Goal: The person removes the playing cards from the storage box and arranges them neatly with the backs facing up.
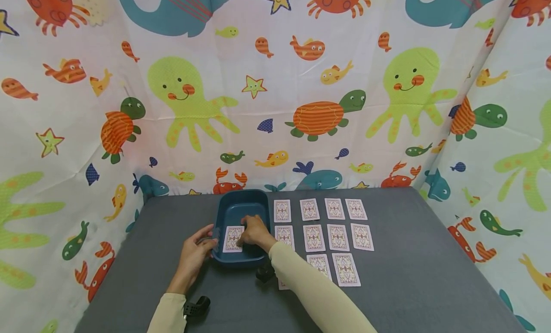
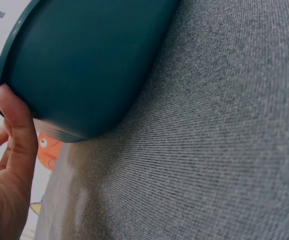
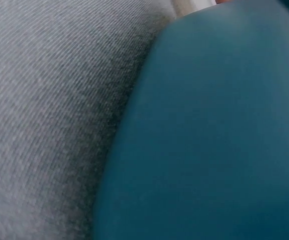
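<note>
A blue plastic tray (image 1: 236,263) with rounded corners stands on the grey table. Inside it is a playing card (image 1: 232,238), patterned back up. My right hand (image 1: 257,233) reaches over the tray's right side and grips this card by its right edge; the right wrist view shows only the tray's outer wall (image 3: 199,130), with the hand hidden. At the tray's left side, my left hand (image 1: 195,254) pinches the rim. Close up in the left wrist view, the thumb (image 2: 18,117) presses the rim from outside.
Several playing cards lie back up in rows right of the tray, among them one at the back (image 1: 282,211) and one at the front right (image 1: 346,270). My right forearm covers part of the front row. A cloth with sea animals (image 1: 267,160) hangs behind the table (image 1: 413,275).
</note>
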The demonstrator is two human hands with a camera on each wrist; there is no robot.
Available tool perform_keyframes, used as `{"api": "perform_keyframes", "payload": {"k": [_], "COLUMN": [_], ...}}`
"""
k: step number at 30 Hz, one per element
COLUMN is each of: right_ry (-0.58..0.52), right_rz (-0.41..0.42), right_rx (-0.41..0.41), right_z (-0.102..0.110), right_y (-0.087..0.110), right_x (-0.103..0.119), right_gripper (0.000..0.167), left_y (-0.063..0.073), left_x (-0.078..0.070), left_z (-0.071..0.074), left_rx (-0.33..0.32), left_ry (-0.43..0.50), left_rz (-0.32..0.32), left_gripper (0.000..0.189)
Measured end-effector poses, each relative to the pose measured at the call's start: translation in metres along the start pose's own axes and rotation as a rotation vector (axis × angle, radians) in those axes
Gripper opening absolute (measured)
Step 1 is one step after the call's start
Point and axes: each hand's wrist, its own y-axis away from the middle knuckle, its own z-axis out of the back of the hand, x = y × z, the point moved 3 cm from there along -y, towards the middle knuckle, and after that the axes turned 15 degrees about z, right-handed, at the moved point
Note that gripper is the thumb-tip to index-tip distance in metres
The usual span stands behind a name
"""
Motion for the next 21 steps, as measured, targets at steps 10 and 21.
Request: {"api": "perform_keyframes", "payload": {"k": [10,21], "right_ry": [0.042,-0.075], "right_rz": [0.016,0.023], "right_rx": [0.014,-0.037], "right_z": [-0.0009,0.0014], "right_y": [0.0014,0.0013], "right_x": [0.0011,0.0019], "right_gripper": [0.058,0.054], "left_y": [-0.0008,0.0005], "left_x": [0.0017,-0.0004], "left_z": [0.0004,-0.0002], "left_rx": [-0.011,-0.011], "left_ry": [-0.008,-0.017], "left_rz": [0.013,0.014], "left_gripper": [0.050,0.051]}}
